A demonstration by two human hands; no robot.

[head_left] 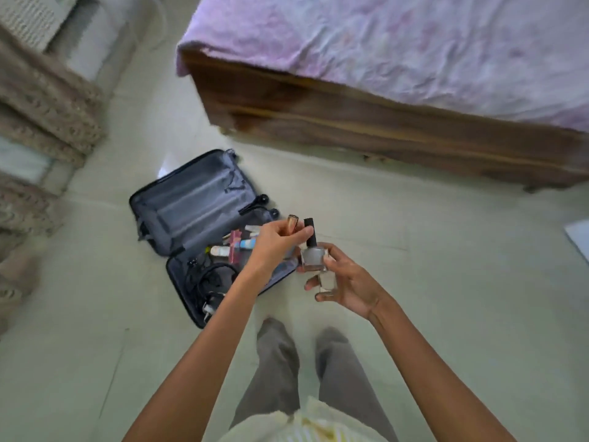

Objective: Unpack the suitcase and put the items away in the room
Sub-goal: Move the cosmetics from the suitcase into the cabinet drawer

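A wooden bed (382, 129) with a crumpled lilac sheet stands on a pale, smooth floor (446, 250). A small dark hard-shell suitcase (197, 199) with grey lining lies open on the floor, holding black cables (210, 279) and cosmetic tubes (236, 245). Just right of it, the right hand (350, 282) grips a square grey glass bottle (312, 260) and a clear bottle (328, 282). The left hand (277, 244) pinches a gold tube (292, 223), its fingertips at the grey bottle's black cap.

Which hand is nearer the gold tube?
Left. The left hand pinches the gold tube; the right hand sits lower in view, apart from it, gripping the black-capped bottle.
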